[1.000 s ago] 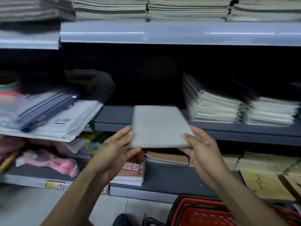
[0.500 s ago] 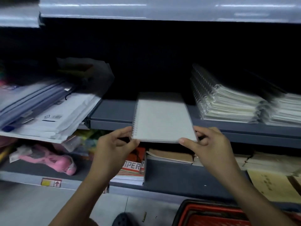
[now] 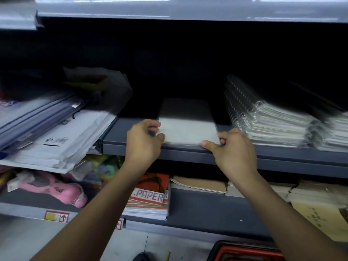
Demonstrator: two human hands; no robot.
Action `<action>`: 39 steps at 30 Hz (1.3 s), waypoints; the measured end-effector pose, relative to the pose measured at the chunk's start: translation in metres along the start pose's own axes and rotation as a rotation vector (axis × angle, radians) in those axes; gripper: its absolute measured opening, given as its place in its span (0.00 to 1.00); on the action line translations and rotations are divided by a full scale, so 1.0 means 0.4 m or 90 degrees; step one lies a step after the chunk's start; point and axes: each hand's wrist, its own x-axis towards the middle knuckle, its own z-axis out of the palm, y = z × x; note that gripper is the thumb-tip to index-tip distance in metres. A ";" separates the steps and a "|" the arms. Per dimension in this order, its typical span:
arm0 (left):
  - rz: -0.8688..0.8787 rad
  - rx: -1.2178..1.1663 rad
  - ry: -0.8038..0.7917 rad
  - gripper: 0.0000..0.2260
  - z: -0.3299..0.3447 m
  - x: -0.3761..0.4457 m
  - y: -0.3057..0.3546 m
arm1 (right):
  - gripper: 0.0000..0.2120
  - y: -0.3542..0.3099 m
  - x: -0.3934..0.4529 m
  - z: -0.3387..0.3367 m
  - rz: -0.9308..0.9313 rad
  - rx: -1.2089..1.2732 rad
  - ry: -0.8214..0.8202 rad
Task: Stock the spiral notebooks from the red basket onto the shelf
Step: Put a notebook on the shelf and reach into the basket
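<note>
A grey spiral notebook (image 3: pixel 186 122) lies flat on the dark grey middle shelf (image 3: pixel 282 157), its near edge at the shelf's front lip. My left hand (image 3: pixel 144 141) pinches its near left corner by the spiral. My right hand (image 3: pixel 233 147) grips its near right corner, thumb along the front edge. To its right stands a stack of wrapped spiral notebooks (image 3: pixel 263 117). The rim of the red basket (image 3: pixel 244 251) shows at the bottom edge, between my forearms.
White mailers and plastic folders (image 3: pixel 56 136) overhang the shelf on the left. Below are a pink packaged toy (image 3: pixel 56 189), a pile of ".PAPER" pads (image 3: pixel 150 196) and brown notebooks (image 3: pixel 201 184). Another shelf edge (image 3: pixel 169 8) runs overhead.
Both hands have pushed the grey notebook forward and down from mid-air onto the middle shelf; it now rests flat there, further in.
</note>
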 end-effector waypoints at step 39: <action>-0.298 0.303 -0.629 0.17 0.423 -0.843 -0.174 | 0.12 0.680 -0.728 -0.133 0.621 0.097 -0.440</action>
